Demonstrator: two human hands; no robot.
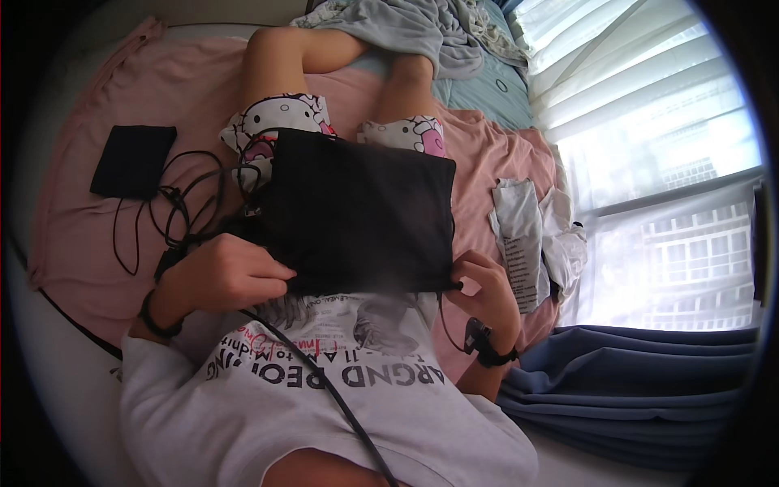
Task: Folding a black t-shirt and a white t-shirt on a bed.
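A flat black cloth bag [361, 215] lies spread across my lap, with thin cords at its near corners. My left hand [227, 272] is closed, its fingertips pinching the bag's near left corner. At the near right corner, my right hand [487, 288] grips the edge between thumb and fingers, beside a dark cord end. A thin cord hangs down from there toward my wrist. Black bands with small devices circle both wrists. The bag's inside is hidden.
A folded black cloth [134, 161] and tangled black cables [182, 203] lie left on the pink bedding [81, 219]. Another cable [324, 377] crosses my shirt. Crumpled white-grey packaging [523, 243] lies right, near a window [665, 235] and blue curtain [625, 381]. A grey blanket [406, 28] is beyond my knees.
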